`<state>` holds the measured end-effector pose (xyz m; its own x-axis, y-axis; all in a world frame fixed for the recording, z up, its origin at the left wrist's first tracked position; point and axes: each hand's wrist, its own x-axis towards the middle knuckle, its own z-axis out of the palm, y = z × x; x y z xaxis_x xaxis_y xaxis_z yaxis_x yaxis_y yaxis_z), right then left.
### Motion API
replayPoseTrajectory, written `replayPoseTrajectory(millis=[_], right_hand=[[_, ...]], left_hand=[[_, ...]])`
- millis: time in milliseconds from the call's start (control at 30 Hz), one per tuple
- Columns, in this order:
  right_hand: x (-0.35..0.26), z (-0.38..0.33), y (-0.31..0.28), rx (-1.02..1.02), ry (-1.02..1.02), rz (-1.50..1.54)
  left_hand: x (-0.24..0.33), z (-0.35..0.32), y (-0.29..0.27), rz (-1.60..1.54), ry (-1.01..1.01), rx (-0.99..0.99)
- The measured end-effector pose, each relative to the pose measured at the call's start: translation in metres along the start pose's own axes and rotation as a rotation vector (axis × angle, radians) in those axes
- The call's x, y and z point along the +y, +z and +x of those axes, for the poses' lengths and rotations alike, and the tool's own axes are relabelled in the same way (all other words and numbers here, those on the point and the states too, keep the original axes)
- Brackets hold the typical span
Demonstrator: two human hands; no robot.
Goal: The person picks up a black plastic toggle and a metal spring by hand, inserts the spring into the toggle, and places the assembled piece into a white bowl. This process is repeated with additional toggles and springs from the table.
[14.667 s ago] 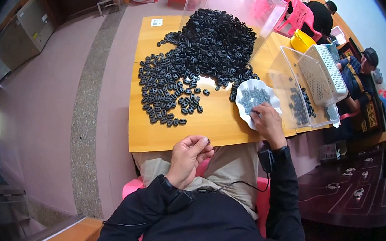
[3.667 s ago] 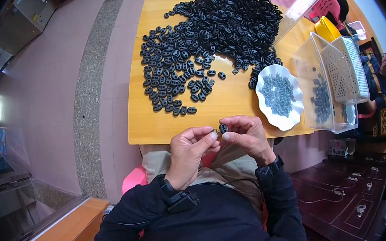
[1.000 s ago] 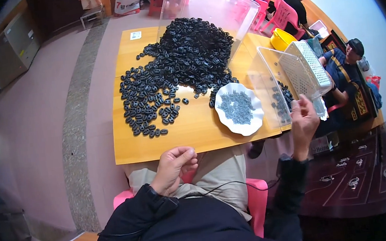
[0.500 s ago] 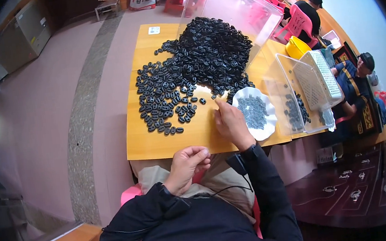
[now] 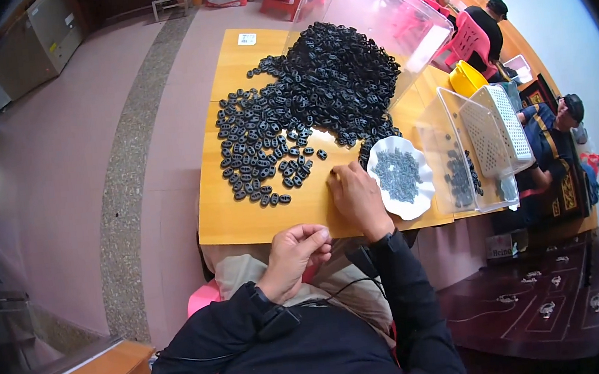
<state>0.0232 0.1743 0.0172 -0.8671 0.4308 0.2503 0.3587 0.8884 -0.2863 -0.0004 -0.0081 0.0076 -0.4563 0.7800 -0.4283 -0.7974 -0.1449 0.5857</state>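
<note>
My left hand [image 5: 294, 257] hovers over my lap at the table's front edge, thumb pressed against the curled fingers; anything between them is hidden. On the table [image 5: 245, 222], my right hand [image 5: 359, 197] rests just left of a white scalloped dish [image 5: 423, 199], its fingers drawn together. A dark speck shows at its fingertips, too small to name. Small grey-clear pieces [image 5: 397, 175] fill the dish's middle. Beyond my hands lie many small black oval pieces with holes [image 5: 248, 152], spread loosely at the left and heaped into a tall pile [image 5: 339, 73] farther back.
A clear plastic bin [image 5: 415, 36] lies behind the heap. To the right stand a clear box [image 5: 446, 128] with some black pieces inside, a white perforated basket [image 5: 501, 129] and a yellow bowl [image 5: 465, 78]. A person [image 5: 549, 131] sits beyond them, and others sit farther back on pink chairs.
My right hand has drawn back slightly toward me, and its extended finger has curled in with the others. My left hand keeps its pinch. The whole view has shifted a little.
</note>
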Motion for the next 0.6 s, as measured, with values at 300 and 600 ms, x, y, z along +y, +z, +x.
replayPoseTrajectory(millis=[300,600], right_hand=[[-0.009,-0.074,-0.03,-0.018,-0.266,0.079],[0.014,-0.098,-0.015,0.155,-0.438,0.095]], left_hand=[[0.0,0.001,-0.002,-0.003,0.061,0.067],[-0.004,0.0,0.001,0.026,0.101,0.082]])
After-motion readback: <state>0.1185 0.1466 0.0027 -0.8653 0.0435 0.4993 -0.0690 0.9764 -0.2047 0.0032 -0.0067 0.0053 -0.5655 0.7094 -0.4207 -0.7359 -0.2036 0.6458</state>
